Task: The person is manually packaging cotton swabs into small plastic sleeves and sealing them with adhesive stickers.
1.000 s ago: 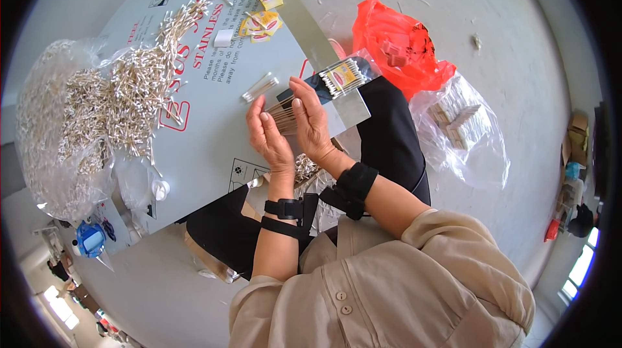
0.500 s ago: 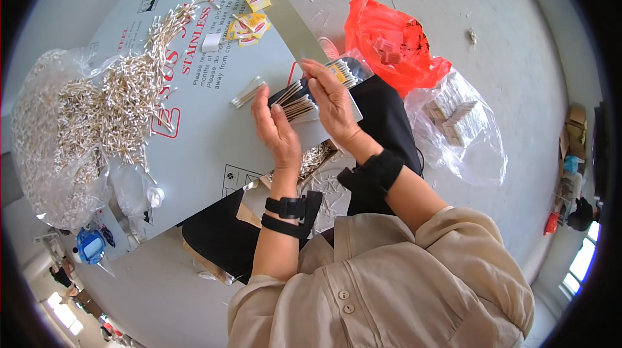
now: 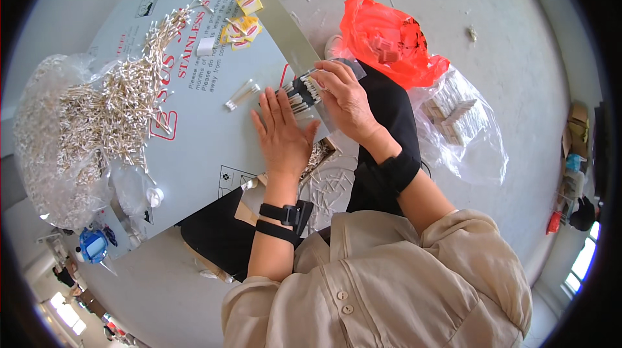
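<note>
White-tipped stick bundle (image 3: 302,93) sits at the board's (image 3: 194,134) far edge, pinched in right hand (image 3: 346,98). Left hand (image 3: 282,133) flat, fingers spread, w/ fingertips against bundle. Loose pile (image 3: 110,108) lies well left.

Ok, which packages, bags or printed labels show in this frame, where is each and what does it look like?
Grey printed board: work surface, red and black print.
Clear bag: far left, spilling white swabs.
Yellow packets: top of the board, small, red marks.
Orange bag: upper right on the floor, crumpled.
Clear bag of small packs: right of the orange bag.
Small clear sleeve: at the right hand, taking a swab bundle.
</note>
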### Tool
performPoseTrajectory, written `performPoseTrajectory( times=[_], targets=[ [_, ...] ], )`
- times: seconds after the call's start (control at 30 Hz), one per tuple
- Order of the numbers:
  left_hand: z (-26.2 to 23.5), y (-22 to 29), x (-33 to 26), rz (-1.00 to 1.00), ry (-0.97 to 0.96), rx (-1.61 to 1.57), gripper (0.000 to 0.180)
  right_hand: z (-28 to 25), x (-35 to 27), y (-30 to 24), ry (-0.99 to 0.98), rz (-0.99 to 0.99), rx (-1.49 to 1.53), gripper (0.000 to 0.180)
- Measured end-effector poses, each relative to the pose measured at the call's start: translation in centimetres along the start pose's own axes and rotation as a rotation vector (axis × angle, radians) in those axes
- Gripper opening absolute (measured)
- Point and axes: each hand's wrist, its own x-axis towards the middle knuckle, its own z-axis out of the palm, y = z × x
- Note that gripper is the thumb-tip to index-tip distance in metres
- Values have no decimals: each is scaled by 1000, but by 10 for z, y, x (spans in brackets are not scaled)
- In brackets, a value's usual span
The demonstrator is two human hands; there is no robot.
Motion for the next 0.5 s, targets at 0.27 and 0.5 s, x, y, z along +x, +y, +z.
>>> performPoseTrajectory(
  times=[0.27, 0.5],
  targets=[
    [1, 7, 8, -70, -43, 37, 92, 0, 2, 21, -163, -200, -475, 40],
    [4, 6, 8, -69, -66, 43, 89, -7, 2, 11, -264, -301, -674, 42]
  ],
)
